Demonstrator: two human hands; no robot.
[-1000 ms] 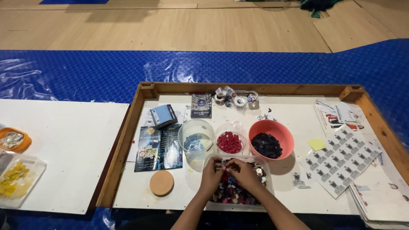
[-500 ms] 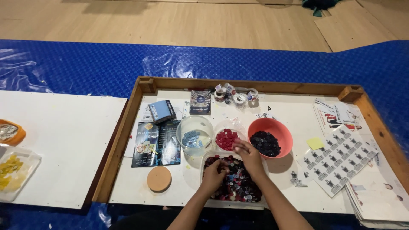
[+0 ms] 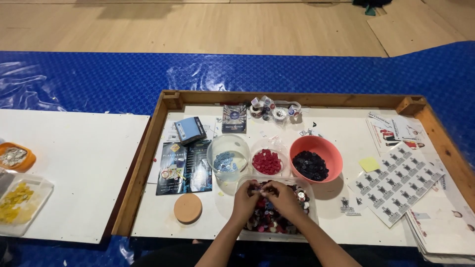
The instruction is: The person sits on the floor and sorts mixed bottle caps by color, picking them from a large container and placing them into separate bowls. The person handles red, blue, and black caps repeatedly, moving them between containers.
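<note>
Both hands, the left hand [image 3: 246, 198] and the right hand [image 3: 283, 196], met over a clear tub of mixed buttons [image 3: 277, 217] at the bench's near edge, fingers curled and pinching among them; what each gripped could not be made out. Just beyond stood a glass of blue buttons [image 3: 227, 159], a dish of red buttons [image 3: 267, 161] and an orange bowl [image 3: 316, 158] of dark ones, colours kept apart.
</note>
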